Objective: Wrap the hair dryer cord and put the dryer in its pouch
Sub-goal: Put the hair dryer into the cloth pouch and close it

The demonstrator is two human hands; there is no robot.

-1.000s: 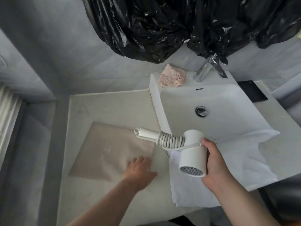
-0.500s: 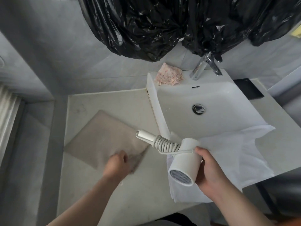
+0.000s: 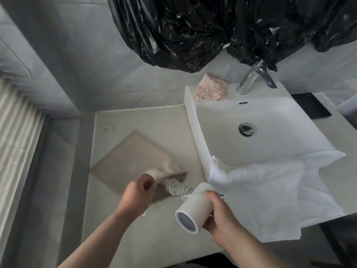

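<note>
A white hair dryer (image 3: 193, 207) is gripped around its barrel by my right hand (image 3: 222, 219), with its grille end facing me. The cord (image 3: 178, 188) is coiled around the handle. The handle's tip sits inside the mouth of the beige fabric pouch (image 3: 127, 159), which lies flat on the counter left of the sink. My left hand (image 3: 137, 194) pinches the pouch's near edge and lifts it so the mouth gapes. The end of the handle is hidden by the fabric.
A white sink (image 3: 251, 132) with a chrome tap (image 3: 253, 78) stands at the right, a white towel (image 3: 270, 190) draped over its front edge. A pink cloth (image 3: 212, 88) lies on the sink's back corner. Black plastic bags (image 3: 212, 26) hang overhead. The counter (image 3: 135, 238) ends near me.
My left hand has lifted the pouch's edge and opened its mouth. My right hand has moved the dryer left and down, so the handle tip is now inside the pouch.
</note>
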